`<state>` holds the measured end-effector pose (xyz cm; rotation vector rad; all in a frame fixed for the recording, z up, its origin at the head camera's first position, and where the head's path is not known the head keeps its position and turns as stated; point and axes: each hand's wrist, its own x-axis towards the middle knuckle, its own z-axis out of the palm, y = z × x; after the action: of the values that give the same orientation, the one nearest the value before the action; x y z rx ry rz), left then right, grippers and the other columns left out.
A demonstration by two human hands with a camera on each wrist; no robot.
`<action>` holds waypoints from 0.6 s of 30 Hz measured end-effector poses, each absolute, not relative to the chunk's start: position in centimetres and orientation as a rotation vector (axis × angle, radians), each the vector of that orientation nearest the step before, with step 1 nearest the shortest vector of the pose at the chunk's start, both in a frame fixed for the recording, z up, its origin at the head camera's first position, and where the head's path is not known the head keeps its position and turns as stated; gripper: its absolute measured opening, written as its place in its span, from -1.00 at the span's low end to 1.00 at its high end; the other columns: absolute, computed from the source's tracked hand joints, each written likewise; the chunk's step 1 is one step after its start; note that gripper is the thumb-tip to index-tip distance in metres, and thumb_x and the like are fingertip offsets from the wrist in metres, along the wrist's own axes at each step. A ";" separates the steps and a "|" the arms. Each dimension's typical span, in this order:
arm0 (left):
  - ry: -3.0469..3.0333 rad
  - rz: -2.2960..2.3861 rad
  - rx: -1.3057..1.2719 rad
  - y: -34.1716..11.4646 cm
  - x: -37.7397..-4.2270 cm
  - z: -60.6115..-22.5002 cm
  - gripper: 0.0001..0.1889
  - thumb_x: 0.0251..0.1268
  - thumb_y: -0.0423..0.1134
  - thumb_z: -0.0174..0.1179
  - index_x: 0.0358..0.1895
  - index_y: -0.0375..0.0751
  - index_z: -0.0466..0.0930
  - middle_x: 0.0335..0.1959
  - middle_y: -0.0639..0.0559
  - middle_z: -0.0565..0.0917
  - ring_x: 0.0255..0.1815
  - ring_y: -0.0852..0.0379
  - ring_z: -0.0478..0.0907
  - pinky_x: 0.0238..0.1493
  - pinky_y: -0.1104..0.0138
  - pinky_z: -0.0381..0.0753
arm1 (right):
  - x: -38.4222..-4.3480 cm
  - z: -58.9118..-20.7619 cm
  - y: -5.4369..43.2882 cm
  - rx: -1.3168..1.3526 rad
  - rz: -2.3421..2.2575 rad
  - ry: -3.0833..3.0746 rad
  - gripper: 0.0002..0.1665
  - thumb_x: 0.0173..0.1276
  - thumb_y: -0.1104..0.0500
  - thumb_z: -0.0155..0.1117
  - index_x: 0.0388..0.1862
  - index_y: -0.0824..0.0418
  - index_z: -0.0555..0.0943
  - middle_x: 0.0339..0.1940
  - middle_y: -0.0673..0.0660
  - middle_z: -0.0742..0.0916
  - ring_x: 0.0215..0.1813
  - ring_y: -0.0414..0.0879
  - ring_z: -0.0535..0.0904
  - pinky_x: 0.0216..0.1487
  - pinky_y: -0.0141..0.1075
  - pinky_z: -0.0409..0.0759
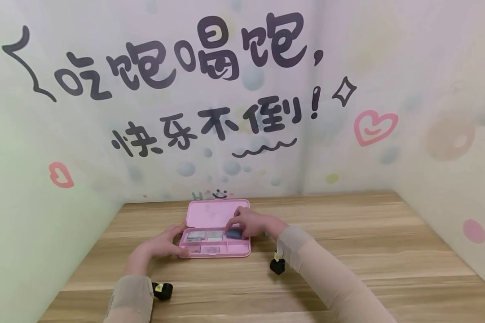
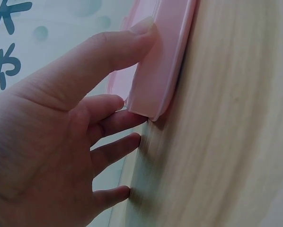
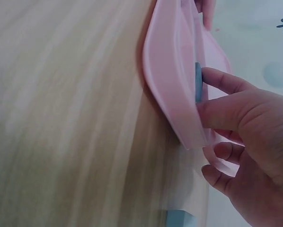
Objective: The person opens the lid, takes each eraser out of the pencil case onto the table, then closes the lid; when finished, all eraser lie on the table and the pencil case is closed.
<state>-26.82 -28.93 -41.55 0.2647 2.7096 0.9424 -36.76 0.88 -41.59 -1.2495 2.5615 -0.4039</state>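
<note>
A pink compartment case (image 1: 238,254) lies on the table with its lid (image 1: 210,213) raised at the back. My left hand (image 1: 161,244) grips the case's left end, thumb at the front corner and fingers toward the back; the left wrist view shows the thumb on the pink wall (image 2: 163,71). At the back right compartment, my right hand (image 1: 252,223) pinches a flat blue-grey piece (image 1: 234,233) between thumb and index finger. The same piece (image 3: 198,82) shows partly above the rim in the right wrist view. Pale flat pieces (image 1: 196,235) lie in other compartments.
A small light-blue block (image 3: 181,218) stands on the wooden table (image 1: 347,251) just right of the case, mostly hidden by the right wrist in the head view. A printed backdrop (image 1: 266,175) rises behind the table. Black wrist cameras (image 1: 162,290) hang below both sleeves.
</note>
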 end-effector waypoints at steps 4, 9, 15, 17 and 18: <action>2.705 0.949 0.271 -28.9 -26.8 -41.5 0.12 -0.06 0.01 0.46 0.53 -0.27 -0.03 0.45 -0.37 0.08 0.43 -0.38 0.02 0.30 -0.28 0.06 | -36.5 -40.9 1.2 -1.199 -0.476 2.545 -0.34 0.12 0.41 0.36 0.06 -0.26 0.60 0.10 0.05 0.37 0.06 -0.06 0.30 0.03 -0.29 0.41; 2.703 0.945 0.274 -28.9 -26.7 -41.5 0.12 -0.05 0.02 0.46 0.53 -0.28 -0.03 0.46 -0.40 0.05 0.43 -0.40 -0.01 0.30 -0.30 0.05 | -36.3 -39.8 1.8 -1.160 -0.550 2.540 -0.34 0.15 0.43 0.27 0.07 -0.27 0.57 0.11 0.05 0.41 0.05 -0.06 0.37 0.01 -0.29 0.42; 2.702 0.952 0.289 -28.9 -26.6 -41.6 0.11 -0.04 0.00 0.46 0.53 -0.30 -0.03 0.45 -0.41 0.06 0.42 -0.40 0.01 0.30 -0.29 0.06 | -35.9 -38.4 3.2 -1.166 -0.703 2.449 -0.39 0.22 0.47 0.17 0.16 -0.06 0.55 0.02 0.06 0.53 -0.04 -0.01 0.43 -0.06 -0.25 0.45; 2.700 0.958 0.291 -28.9 -26.6 -41.6 0.11 -0.04 0.00 0.46 0.53 -0.30 -0.03 0.45 -0.41 0.07 0.42 -0.40 0.02 0.30 -0.29 0.07 | -35.8 -38.2 3.8 -1.168 -0.760 2.408 -0.42 0.25 0.47 0.15 0.19 0.01 0.52 -0.04 0.06 0.58 -0.12 -0.01 0.46 -0.10 -0.25 0.47; 2.701 0.959 0.292 -28.9 -26.7 -41.5 0.11 -0.05 0.00 0.46 0.53 -0.30 -0.03 0.45 -0.41 0.07 0.42 -0.40 0.02 0.30 -0.28 0.07 | -35.8 -38.2 4.1 -1.168 -0.778 2.392 -0.42 0.26 0.47 0.15 0.21 0.04 0.50 -0.07 0.06 0.59 -0.15 -0.01 0.47 -0.11 -0.26 0.48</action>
<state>-26.65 -28.90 -41.54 0.2921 2.7007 0.9588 -35.84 4.11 -38.19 -1.1684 2.3924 -0.7778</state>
